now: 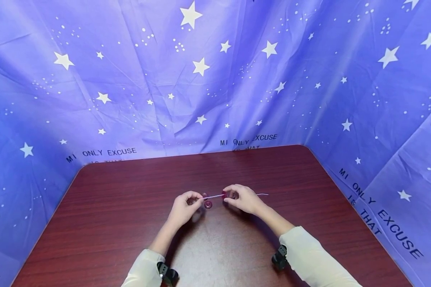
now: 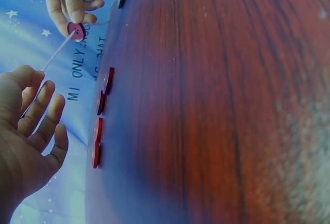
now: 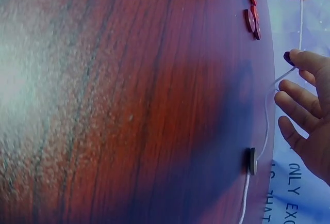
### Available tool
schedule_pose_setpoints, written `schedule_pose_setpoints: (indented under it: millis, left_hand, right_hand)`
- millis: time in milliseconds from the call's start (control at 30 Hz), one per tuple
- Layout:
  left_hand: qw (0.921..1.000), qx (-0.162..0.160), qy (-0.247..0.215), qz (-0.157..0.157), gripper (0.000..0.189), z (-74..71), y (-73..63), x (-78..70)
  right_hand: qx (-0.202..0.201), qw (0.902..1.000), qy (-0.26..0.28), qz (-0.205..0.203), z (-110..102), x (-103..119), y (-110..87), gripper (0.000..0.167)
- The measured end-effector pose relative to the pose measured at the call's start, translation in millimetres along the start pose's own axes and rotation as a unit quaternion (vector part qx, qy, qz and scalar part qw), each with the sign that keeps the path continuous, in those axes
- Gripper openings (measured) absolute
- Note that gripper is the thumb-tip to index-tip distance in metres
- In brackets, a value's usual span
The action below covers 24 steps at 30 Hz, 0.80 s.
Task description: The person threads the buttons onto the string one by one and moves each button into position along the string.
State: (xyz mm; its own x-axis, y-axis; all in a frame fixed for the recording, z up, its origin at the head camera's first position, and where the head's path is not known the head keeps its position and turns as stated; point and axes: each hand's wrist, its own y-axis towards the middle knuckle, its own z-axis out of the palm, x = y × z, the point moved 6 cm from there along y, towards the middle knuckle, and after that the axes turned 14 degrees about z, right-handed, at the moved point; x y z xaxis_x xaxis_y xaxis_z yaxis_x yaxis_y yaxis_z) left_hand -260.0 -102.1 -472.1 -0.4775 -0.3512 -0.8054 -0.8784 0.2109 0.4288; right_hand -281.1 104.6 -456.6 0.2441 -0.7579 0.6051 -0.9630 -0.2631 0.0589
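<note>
My left hand (image 1: 184,208) pinches one end of a pale string (image 1: 213,196) between thumb and forefinger, its other fingers loosely bent. My right hand (image 1: 245,200) pinches a dark red button (image 2: 76,31) at its rim, off the table. From the left fingertips the string runs taut to this button and passes through it. Beyond the right hand the string droops to the table, where a dark-edged button (image 3: 252,161) stands on edge along it, as the right wrist view shows. Several loose red buttons (image 2: 99,129) lie on the table between the hands, partly hidden in the head view.
The dark red wooden table (image 1: 129,191) has rounded far corners. A blue-purple curtain (image 1: 165,79) with white stars and printed words hangs behind it and along both sides. A small black camera (image 1: 279,258) sits on each sleeved wrist.
</note>
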Motion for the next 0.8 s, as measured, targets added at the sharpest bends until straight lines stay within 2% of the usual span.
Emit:
schedule_pose_setpoints:
  millis: [533,800]
  left_hand:
    - [0.9999,0.005,-0.004,-0.014,0.009,-3.9,-3.3,3.7]
    - [0.9997,0.005,-0.011,-0.024,0.007,-4.9,-5.0,7.1]
  right_hand:
    - [-0.01,0.9999,0.009,0.004,-7,-13,0.7,0.029]
    - [-0.015,0.9997,0.003,0.02,-9,-21,2.2,0.029]
